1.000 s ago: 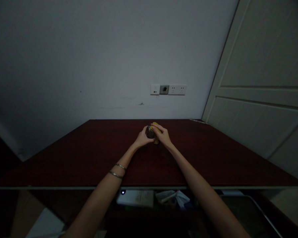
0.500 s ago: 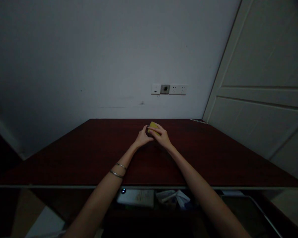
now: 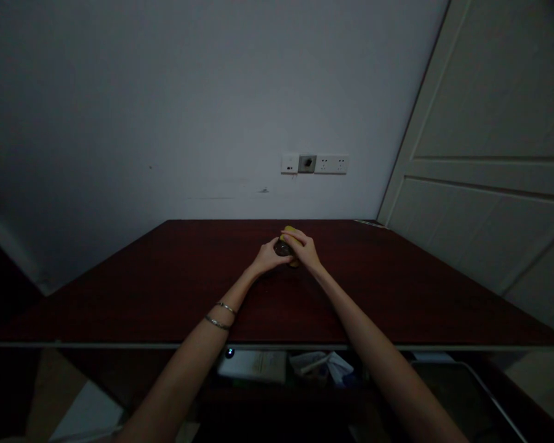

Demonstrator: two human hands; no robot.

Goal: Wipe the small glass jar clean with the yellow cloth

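Note:
Both my arms reach out over a dark red table point(image 3: 166, 289). My left hand point(image 3: 268, 258) is closed around a small dark round object point(image 3: 283, 248) that I cannot name in this dim light. My right hand point(image 3: 305, 249) is closed on a yellow sponge-like pad point(image 3: 288, 233) and presses it against the dark object. The two hands touch each other near the far middle of the table. Two thin bangles point(image 3: 220, 314) sit on my left forearm.
A white wall with a row of sockets point(image 3: 314, 163) stands behind the table. A pale panelled door point(image 3: 489, 154) is at the right. Papers and a white box point(image 3: 253, 366) lie below the table's near edge.
The yellow pad has shifted slightly over the dark object, which was covered half a second ago and shows again now. My hands stay in the same spot.

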